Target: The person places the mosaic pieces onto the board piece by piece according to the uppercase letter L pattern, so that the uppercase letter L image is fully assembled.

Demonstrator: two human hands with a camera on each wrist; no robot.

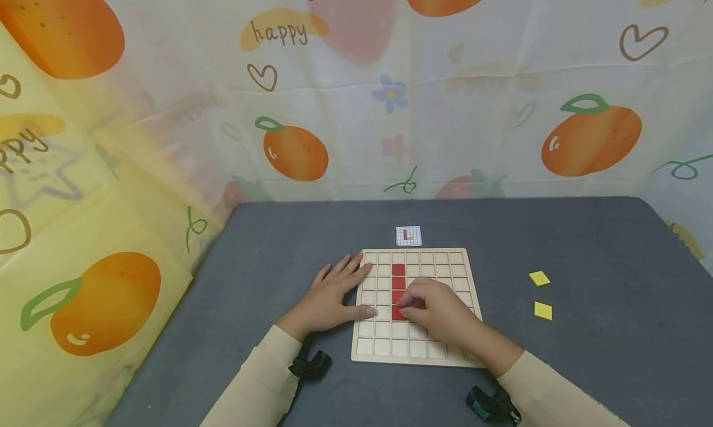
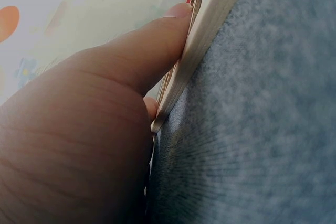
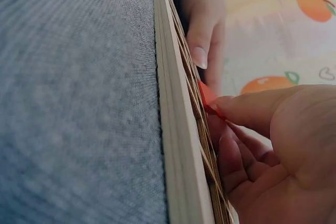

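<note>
A wooden grid board [image 1: 364,346] lies on the dark grey table. Red square tiles [image 1: 398,270] form a column in its cells. My left hand [image 1: 331,297] rests along the board's left edge, fingers spread and thumb on the rim side. My right hand [image 1: 437,306] is over the board at the lower end of the red column. Between its thumb and fingertips it pinches a red tile [image 3: 208,96], which stands tilted against the grid in the right wrist view. The fingers partly cover that tile in the head view.
Two yellow square tiles [image 1: 539,278] lie to the right of the board. Beyond its far edge sits a small printed card [image 1: 408,236] showing a grid with coloured cells. A fruit-patterned cloth [image 1: 356,124] hangs behind the table [image 1: 278,241].
</note>
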